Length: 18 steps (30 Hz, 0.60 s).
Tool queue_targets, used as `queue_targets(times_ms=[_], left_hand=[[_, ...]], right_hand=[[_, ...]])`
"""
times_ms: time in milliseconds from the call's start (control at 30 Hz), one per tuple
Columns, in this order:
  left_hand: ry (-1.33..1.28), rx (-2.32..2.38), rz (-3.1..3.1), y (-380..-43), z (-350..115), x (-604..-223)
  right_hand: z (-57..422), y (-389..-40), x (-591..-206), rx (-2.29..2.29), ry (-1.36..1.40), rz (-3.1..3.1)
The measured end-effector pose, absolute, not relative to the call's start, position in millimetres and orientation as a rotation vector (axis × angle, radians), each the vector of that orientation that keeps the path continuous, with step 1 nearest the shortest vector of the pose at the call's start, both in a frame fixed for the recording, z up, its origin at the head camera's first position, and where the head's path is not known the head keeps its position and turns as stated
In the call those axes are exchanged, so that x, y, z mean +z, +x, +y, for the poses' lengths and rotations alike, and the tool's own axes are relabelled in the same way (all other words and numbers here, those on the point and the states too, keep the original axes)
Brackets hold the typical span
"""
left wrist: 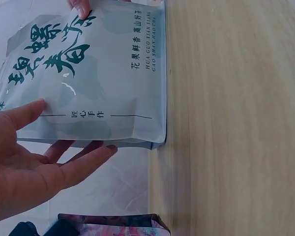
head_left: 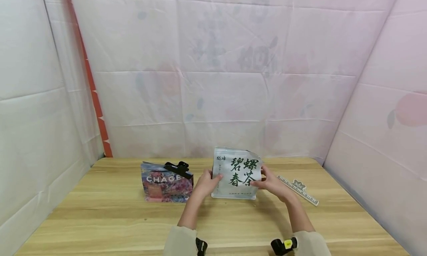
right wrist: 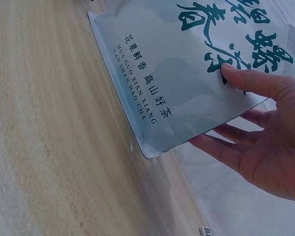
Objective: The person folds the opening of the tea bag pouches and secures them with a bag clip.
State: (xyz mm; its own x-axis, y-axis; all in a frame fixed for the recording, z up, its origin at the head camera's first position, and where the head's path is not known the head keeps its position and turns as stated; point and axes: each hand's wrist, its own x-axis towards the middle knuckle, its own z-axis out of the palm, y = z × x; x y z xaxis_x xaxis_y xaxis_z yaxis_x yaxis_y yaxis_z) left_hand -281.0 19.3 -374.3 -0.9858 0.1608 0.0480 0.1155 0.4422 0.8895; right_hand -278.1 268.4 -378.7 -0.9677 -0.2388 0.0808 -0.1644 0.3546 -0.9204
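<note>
The pouch (head_left: 237, 191) stands upright at the middle of the table (head_left: 233, 226), toward the far side; whether its base touches the wood cannot be told. The left hand (head_left: 205, 183) pinches its left edge and the right hand (head_left: 271, 183) its right edge, each with the thumb on the front and fingers passing behind. The pouch is probably light and soft, its smooth film a little slippery (the top right corner bends back). The firmest hold is likely low on the side edges, where the base gives shape; hard squeezing could crease the front. To the left, well apart, stands the floral bag (head_left: 166, 191) with a black clip (head_left: 179, 169) at its top; to the right, near the right hand, lies a pale strip (head_left: 298, 190). The cloth (head_left: 213, 100) rises beyond the far edge, so the widest room is nearward.
</note>
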Motion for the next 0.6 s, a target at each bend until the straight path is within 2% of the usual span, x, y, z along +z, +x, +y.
queue_targets(times_ms=[600], left_hand=[[0.315, 1.532, 2.551, -278, 7, -367]], right_hand=[[266, -274, -374, -1.631, -0.427, 2.496]])
